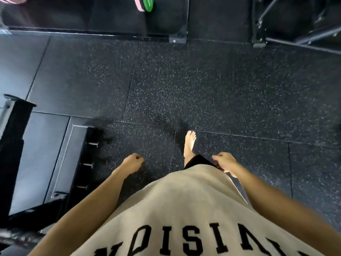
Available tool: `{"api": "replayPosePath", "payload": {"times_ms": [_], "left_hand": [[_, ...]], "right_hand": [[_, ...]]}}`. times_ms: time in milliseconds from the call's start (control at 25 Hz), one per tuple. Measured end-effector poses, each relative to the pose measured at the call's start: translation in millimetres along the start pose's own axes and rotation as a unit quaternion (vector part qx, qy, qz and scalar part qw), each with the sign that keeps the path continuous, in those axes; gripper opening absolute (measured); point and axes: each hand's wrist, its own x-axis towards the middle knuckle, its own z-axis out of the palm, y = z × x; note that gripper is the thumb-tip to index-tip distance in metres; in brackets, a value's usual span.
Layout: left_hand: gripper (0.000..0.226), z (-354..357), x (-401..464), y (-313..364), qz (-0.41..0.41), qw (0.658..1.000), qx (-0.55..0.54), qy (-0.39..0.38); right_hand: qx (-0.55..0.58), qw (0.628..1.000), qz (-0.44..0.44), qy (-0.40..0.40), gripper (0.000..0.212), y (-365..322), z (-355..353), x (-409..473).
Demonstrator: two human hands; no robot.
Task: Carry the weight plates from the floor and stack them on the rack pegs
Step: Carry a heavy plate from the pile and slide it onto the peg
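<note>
My left hand (134, 160) and right hand (224, 161) loosely curled, nothing held. Green weight plate (149, 4) and pink plate (138, 4) far ahead, top edge. Likely heavy, rigid; grip rim two-handed.

Plates (144, 4) stand far ahead by the wall; a peg rack (86, 163) lies left of the foot (189, 143).

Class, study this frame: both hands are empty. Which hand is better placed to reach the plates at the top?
Neither clearly: the left hand and right hand hang equally far from the pink and green plates, which lie ahead, slightly left. A slight edge to the left.
</note>
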Motion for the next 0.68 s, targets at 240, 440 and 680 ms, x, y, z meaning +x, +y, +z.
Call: {"api": "replayPosePath", "payload": {"times_ms": [240,440,680], "left_hand": [[0.022,-76.7,66.8,88.0,-0.064,0.994,-0.072,0.060],[0.024,-135.6,122.8,137.1,-0.110,0.974,-0.150,0.127],[0.035,-231.6,222.6,152.9,-0.144,0.966,-0.209,0.054]], "right_hand": [[-0.135,0.989,-0.047,-0.031,0.023,-190.8,-76.9,102.0],[-0.254,0.961,-0.084,-0.073,0.022,-349.7,-90.1,166.3],[-0.334,0.929,-0.122,-0.100,0.021,-544.4,-47.1,232.4]]}}
